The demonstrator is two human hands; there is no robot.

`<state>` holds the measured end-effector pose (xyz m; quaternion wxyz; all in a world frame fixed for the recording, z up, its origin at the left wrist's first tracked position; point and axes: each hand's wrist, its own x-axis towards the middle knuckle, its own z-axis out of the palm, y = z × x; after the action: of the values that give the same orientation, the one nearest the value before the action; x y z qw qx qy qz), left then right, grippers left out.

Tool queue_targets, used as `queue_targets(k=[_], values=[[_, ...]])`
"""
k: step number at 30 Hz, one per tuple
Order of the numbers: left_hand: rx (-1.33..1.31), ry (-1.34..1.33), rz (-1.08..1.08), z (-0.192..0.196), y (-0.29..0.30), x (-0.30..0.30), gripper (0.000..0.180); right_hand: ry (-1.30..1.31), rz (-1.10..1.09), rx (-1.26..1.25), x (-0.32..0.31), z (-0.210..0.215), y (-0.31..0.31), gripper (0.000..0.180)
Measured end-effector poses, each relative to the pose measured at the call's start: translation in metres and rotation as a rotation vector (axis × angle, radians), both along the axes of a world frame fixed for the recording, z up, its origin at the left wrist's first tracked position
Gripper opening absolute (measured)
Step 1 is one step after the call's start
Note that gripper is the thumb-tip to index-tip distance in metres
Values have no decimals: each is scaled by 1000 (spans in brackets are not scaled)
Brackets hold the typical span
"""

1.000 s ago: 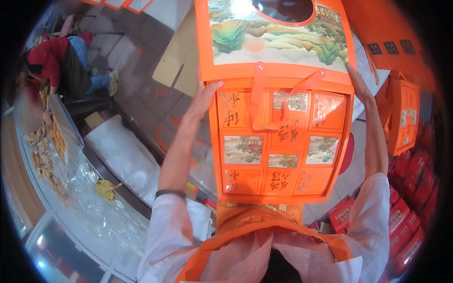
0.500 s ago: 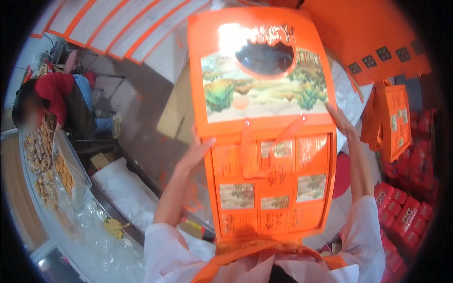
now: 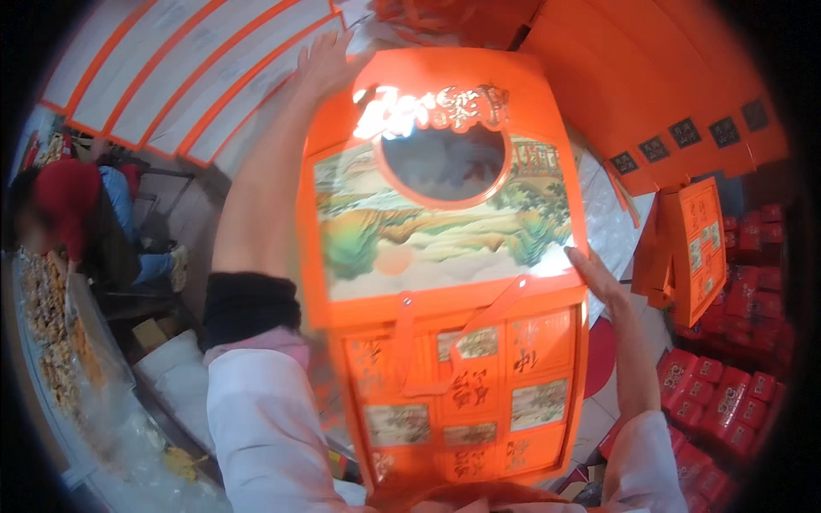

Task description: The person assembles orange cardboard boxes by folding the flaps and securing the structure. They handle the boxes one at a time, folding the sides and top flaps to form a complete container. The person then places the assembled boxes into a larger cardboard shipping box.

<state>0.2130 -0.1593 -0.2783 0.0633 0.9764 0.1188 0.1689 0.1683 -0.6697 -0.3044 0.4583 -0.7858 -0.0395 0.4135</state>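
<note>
Hands held a large orange gift box [image 3: 445, 256] in the middle of the view, tilted, with its landscape picture and round window facing up. The left hand [image 3: 329, 60] was at 11 o'clock, fingers spread open and flat against the far top corner of the box. The right hand [image 3: 599, 282] was at 3 o'clock, open, pressing the right edge. Small red boxes [image 3: 727, 393] lay at 4 o'clock. A person in red [image 3: 60, 205] sat at 9 o'clock.
</note>
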Motion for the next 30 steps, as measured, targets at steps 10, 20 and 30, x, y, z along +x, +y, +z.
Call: queue_targets(k=[10,20,30], values=[[-67,218,36,-60,8,64,64,116,-84,-68,0,18,10,80],[-46,203,47,-49,28,71,64,244,-317,252,-40,19,-10,84],[-37,184,38,-55,42,77,64,195,-424,276,-57,14,-8,82]])
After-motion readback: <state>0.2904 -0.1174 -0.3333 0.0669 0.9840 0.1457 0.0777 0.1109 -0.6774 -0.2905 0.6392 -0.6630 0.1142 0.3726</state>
